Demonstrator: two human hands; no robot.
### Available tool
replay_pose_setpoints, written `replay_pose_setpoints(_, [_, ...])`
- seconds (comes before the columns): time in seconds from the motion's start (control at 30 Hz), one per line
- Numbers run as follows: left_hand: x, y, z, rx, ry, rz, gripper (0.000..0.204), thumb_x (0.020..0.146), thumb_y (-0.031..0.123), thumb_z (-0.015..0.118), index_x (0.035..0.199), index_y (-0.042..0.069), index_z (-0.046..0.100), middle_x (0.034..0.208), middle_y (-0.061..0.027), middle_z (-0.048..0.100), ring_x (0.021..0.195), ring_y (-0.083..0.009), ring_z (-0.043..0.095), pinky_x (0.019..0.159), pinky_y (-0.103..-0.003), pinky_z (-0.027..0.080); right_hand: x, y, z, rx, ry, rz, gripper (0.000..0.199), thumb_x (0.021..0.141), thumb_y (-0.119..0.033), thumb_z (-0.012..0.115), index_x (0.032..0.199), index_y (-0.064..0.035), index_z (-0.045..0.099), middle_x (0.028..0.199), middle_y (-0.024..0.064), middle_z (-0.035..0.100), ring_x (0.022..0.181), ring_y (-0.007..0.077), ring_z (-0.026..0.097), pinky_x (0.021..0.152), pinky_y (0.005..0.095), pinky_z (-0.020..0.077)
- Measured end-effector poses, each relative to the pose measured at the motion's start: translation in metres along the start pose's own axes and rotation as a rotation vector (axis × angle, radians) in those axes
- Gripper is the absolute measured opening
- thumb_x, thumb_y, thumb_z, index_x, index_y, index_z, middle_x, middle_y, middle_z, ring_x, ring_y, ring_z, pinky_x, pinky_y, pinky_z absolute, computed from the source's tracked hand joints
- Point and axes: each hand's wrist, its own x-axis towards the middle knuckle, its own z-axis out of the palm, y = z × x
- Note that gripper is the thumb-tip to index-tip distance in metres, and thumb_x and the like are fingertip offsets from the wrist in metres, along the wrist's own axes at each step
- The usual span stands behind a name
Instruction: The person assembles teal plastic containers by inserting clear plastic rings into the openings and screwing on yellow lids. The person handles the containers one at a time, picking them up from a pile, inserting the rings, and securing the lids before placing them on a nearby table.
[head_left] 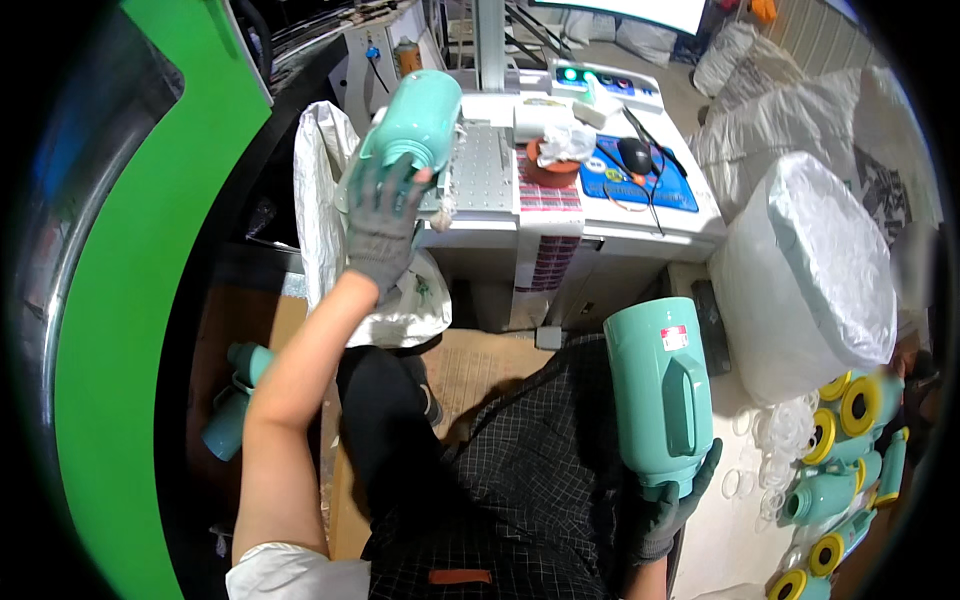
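Note:
My left hand (385, 225), in a grey glove, reaches forward with its fingers around the neck of a teal plastic jug (420, 110). That jug is tilted over the perforated metal plate (485, 170) of the white bench, its base pointing away from me. My right hand (672, 512), gloved too, grips the neck of a second teal jug (655, 390). This one is held neck down beside my right thigh, its handle facing up and a small red-and-white label near its base. The palm sides of both hands are hidden.
On the bench are a strip of labels (553, 262), an orange-brown tape roll (552, 172), a mouse (634, 154) and a control box (605, 85). A white sack (325, 220) hangs at left. At right stand a lined bin (800, 290) and several teal jugs with yellow rings (825, 495).

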Motion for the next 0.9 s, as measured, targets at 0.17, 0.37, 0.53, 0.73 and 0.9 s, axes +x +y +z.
replay_pose_setpoints(0.17, [0.01, -0.059, 0.051, -0.095, -0.079, 0.211, 0.064, 0.084, 0.005, 0.065, 0.143, 0.027, 0.054, 0.153, -0.0039, 0.049, 0.137, -0.0372, 0.047, 0.112, -0.055, 0.043, 0.045, -0.008, 0.048, 0.089, -0.079, -0.162, 0.097, 0.092, -0.036, 0.073, 0.165, 0.0008, 0.021, 0.166, 0.0193, 0.033, 0.149, 0.033, 0.038, 0.123, 0.0472, 0.0327])
replay_pose_setpoints(0.37, [-0.041, 0.003, -0.129, -0.428, 0.349, -0.013, 0.061, 0.083, 0.034, 0.08, 0.137, 0.016, 0.06, 0.134, -0.0132, 0.068, 0.112, -0.0355, 0.063, 0.093, -0.046, 0.052, 0.128, -0.007, 0.105, -0.281, -0.195, -0.53, 0.084, 0.088, -0.017, 0.078, 0.156, 0.0084, 0.036, 0.164, 0.0229, 0.037, 0.149, 0.0333, 0.04, 0.123, 0.0453, 0.0304])
replay_pose_setpoints(0.53, [-0.093, 0.064, -0.188, -1.096, 0.253, -0.321, 0.08, 0.07, 0.038, 0.095, 0.134, 0.01, 0.055, 0.112, -0.0141, 0.069, 0.1, -0.0331, 0.069, 0.084, -0.046, 0.056, 0.159, -0.036, 0.277, -0.63, -0.366, -1.006, 0.083, 0.078, -0.037, 0.089, 0.152, -0.0224, 0.056, 0.153, 0.028, 0.049, 0.104, 0.039, 0.074, 0.08, 0.0394, 0.0628])
replay_pose_setpoints(0.73, [-0.156, 0.126, -0.176, -1.423, -0.386, -0.777, 0.081, 0.07, 0.034, 0.096, 0.131, 0.003, 0.052, 0.121, -0.0155, 0.063, 0.105, -0.0299, 0.066, 0.091, -0.043, 0.054, 0.175, -0.003, 0.439, -0.886, -0.406, -1.129, 0.077, 0.084, -0.049, 0.08, 0.154, -0.0329, 0.05, 0.155, 0.028, 0.045, 0.115, 0.0417, 0.07, 0.081, 0.0446, 0.0618])
replay_pose_setpoints(0.9, [-0.159, 0.1, -0.185, -1.348, -0.319, -0.74, 0.079, 0.072, 0.034, 0.095, 0.132, 0.002, 0.055, 0.121, -0.0164, 0.063, 0.113, -0.033, 0.065, 0.098, -0.045, 0.054, 0.167, 0.0, 0.494, -1.129, -0.526, -1.031, 0.08, 0.085, -0.043, 0.077, 0.157, -0.0389, 0.042, 0.16, 0.0242, 0.042, 0.096, 0.0384, 0.073, 0.069, 0.0471, 0.0617])
